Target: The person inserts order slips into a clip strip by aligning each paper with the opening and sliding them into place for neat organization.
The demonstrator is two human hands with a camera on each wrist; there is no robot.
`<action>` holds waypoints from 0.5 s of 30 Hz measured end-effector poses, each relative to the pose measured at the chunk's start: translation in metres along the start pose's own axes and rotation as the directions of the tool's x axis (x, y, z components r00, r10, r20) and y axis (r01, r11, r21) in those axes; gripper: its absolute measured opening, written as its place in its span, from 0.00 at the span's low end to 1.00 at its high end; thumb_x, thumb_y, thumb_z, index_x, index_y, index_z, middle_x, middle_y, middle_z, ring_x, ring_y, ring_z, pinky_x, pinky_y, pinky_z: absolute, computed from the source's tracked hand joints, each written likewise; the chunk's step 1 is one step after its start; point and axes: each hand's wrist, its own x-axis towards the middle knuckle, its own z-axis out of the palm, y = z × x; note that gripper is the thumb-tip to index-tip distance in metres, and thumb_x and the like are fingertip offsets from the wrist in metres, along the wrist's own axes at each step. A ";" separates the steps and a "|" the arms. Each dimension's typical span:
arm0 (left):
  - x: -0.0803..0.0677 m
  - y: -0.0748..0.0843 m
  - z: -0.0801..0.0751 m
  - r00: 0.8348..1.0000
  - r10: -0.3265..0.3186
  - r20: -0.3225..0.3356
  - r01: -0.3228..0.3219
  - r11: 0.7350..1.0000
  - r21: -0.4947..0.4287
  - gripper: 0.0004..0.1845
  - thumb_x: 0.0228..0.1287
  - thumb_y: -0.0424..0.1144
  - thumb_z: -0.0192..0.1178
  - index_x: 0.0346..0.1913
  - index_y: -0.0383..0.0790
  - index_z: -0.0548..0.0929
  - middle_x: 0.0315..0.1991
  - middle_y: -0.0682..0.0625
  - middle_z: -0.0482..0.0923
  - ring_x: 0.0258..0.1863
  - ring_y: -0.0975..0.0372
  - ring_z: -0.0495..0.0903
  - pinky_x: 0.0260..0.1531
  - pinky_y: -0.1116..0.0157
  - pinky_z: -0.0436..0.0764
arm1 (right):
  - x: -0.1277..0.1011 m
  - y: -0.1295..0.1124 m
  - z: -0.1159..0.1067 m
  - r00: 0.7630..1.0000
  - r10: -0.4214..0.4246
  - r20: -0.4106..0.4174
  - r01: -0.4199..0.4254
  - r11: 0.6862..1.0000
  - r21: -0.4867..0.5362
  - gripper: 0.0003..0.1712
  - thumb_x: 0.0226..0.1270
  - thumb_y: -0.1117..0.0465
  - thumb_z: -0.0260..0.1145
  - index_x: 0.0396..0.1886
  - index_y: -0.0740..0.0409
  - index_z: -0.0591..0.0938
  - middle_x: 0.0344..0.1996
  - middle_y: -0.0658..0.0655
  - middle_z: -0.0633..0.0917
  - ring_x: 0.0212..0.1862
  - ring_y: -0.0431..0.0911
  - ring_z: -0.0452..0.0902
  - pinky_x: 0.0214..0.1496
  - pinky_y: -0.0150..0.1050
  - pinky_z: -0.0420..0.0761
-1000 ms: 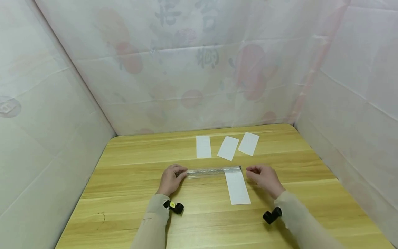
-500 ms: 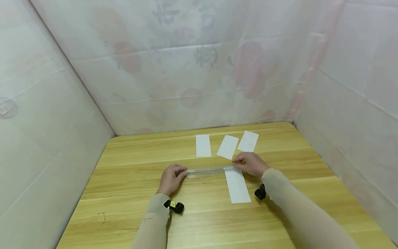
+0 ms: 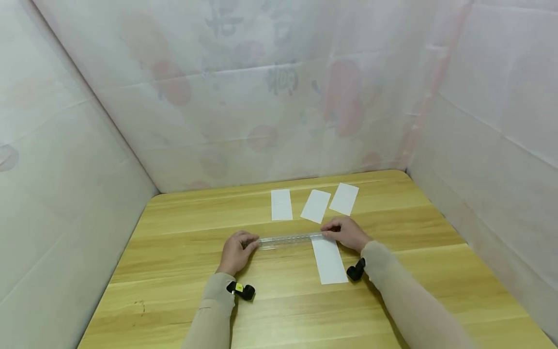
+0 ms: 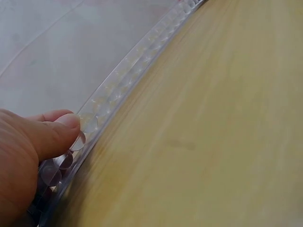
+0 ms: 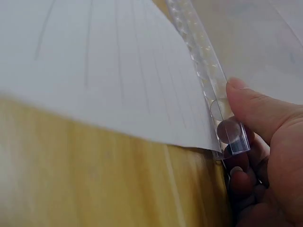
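A long clear plastic strip with a row of round shapes along it (image 3: 287, 240) lies sideways across the middle of the table. My left hand (image 3: 235, 252) pinches its left end, thumb on the near face, as the left wrist view shows on the strip (image 4: 116, 90). The right hand (image 3: 347, 233) grips the other end; in the right wrist view its thumb (image 5: 248, 101) presses the strip and fingers curl behind. A white lined paper sheet (image 3: 330, 261) has its top edge at the strip's right part; whether it is tucked inside cannot be told.
Three white paper pieces lie toward the back of the wooden table (image 3: 183, 300): a left one (image 3: 281, 204), a middle one (image 3: 316, 206) and a right one (image 3: 344, 198). Fabric walls (image 3: 244, 106) stand around the back and sides.
My right hand has moved left from beside the strip's right end and now grips that end. The left hand keeps its hold. The view has shifted slightly.
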 end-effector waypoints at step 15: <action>-0.002 -0.008 -0.007 1.000 -0.004 -0.005 0.004 1.000 0.001 0.08 0.62 0.40 0.66 0.43 0.49 0.88 0.40 0.57 0.80 0.35 0.64 0.76 0.34 0.64 0.77 | 0.002 -0.004 0.014 0.998 0.008 -0.062 -0.007 1.000 0.010 0.07 0.62 0.53 0.70 0.39 0.46 0.88 0.39 0.48 0.84 0.41 0.43 0.78 0.43 0.38 0.77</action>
